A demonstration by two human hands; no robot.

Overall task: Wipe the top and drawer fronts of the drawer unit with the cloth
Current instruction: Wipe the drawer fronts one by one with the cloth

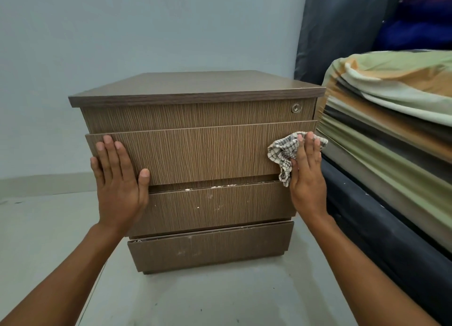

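Observation:
A brown wood-grain drawer unit (pixel 195 154) stands on the floor in front of me, with a dark top (pixel 195 85) and several drawer fronts. My left hand (pixel 117 178) lies flat, fingers spread, on the left end of the second drawer front, holding nothing. My right hand (pixel 308 176) presses a crumpled checked cloth (pixel 283 154) flat against the right end of that same front. The cloth hangs down past the drawer's lower edge. White specks mark the two lower drawer fronts (pixel 210 203).
A small round lock (pixel 296 108) sits at the top drawer's right end. A bed with a striped green and orange cover (pixel 391 120) on a dark base stands close to the unit's right side. A pale wall is behind, grey floor (pixel 49 227) to the left.

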